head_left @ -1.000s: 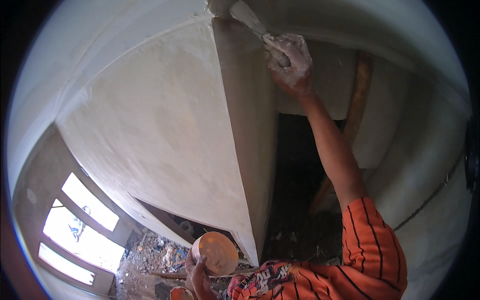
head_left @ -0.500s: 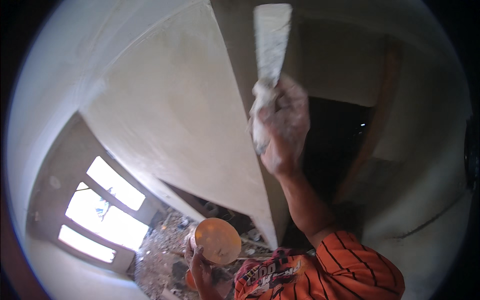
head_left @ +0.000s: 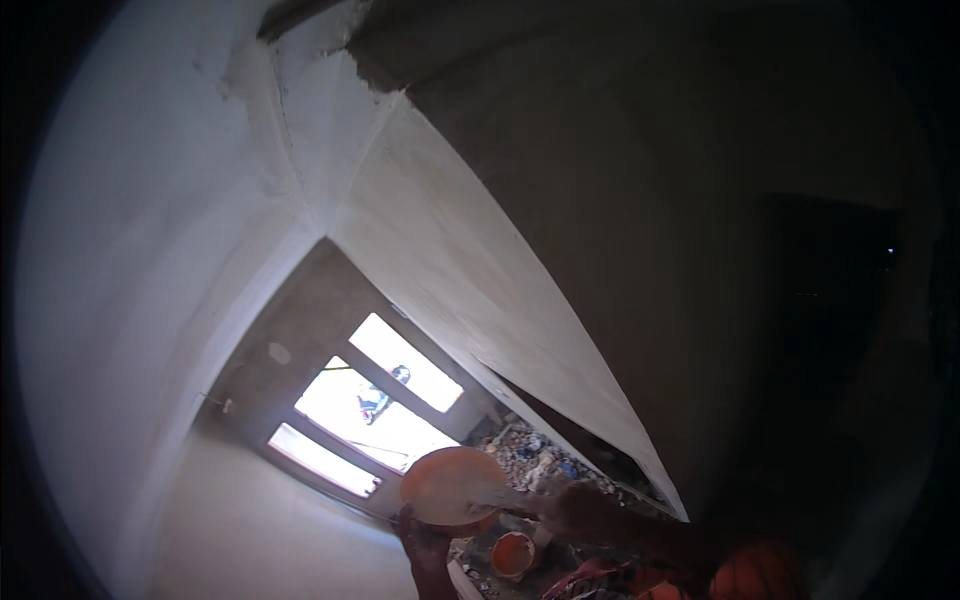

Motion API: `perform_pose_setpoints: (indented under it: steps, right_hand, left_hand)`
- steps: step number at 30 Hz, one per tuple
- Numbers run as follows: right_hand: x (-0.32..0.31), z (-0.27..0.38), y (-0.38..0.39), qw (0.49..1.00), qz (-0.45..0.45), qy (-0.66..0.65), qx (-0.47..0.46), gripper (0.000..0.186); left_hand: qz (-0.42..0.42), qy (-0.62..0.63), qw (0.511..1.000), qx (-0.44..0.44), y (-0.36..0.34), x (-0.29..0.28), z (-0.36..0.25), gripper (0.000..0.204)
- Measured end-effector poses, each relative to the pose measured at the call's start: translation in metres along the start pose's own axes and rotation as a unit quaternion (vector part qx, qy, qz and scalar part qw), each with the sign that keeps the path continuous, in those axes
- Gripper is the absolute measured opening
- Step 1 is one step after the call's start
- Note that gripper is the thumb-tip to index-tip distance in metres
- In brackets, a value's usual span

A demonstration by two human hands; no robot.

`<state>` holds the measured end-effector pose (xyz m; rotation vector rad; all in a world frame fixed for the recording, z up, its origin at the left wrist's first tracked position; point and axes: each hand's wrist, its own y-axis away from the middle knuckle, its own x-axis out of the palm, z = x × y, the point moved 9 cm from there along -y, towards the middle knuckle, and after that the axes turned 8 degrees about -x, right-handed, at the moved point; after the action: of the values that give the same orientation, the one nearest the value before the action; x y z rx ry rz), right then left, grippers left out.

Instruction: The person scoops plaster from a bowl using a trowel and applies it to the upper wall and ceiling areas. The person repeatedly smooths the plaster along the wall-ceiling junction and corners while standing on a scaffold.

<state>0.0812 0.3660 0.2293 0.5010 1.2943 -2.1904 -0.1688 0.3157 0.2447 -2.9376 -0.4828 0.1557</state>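
Low in the view, my left hand [head_left: 418, 528] grips a round orange tub [head_left: 453, 462] by its side, with the mouth tilted toward me. Pale paste seems to lie inside it. Close to the tub's right rim is my right hand [head_left: 568, 506], dark and somewhat blurred. Its fingers are closed round a putty knife [head_left: 508, 501], whose pale, smeared end reaches into the tub. Most of the blade is hard to make out.
Another orange bucket [head_left: 513, 555] stands on the floor below. Rubble [head_left: 535, 455] litters the ground beside a pale wall panel [head_left: 480, 250]. Bright window openings [head_left: 380, 400] lie beyond, in a grey wall [head_left: 290, 320]. The right side is very dark.
My right hand has come down from high against the wall edge to the tub with the putty knife. The view has swung, so the windows now sit further right.
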Motion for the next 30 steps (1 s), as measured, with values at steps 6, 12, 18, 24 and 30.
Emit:
perform_pose_setpoints:
  steps: [6, 12, 18, 24, 30]
  right_hand:
    - [-0.033, -0.043, 0.05, 0.999, 0.034, 0.025, 0.009, 0.029]
    - [-0.057, -0.073, 0.096, 0.999, 0.017, -0.012, 0.03, 0.029]
    - [0.003, -0.026, 0.077, 0.982, -0.114, -0.135, -0.07, 0.037]
    - [0.1, 0.004, 0.069, 0.976, 0.006, -0.215, -0.033, 0.039]
    - [0.153, 0.026, 0.077, 0.968, 0.063, -0.241, -0.019, 0.042]
  left_hand:
    - [-0.038, -0.058, 0.997, -0.032, 0.021, 0.052, -0.01, 0.076]
    - [-0.038, 0.337, 0.941, -0.022, 0.03, 0.065, -0.012, 0.065]
    - [-0.128, 0.257, 0.958, 0.002, 0.085, 0.096, -0.002, 0.07]
    - [-0.22, -0.26, 0.917, 0.21, 0.114, 0.12, -0.029, 0.071]
    - [-0.291, -0.267, 0.878, 0.272, 0.139, 0.088, 0.003, 0.074]
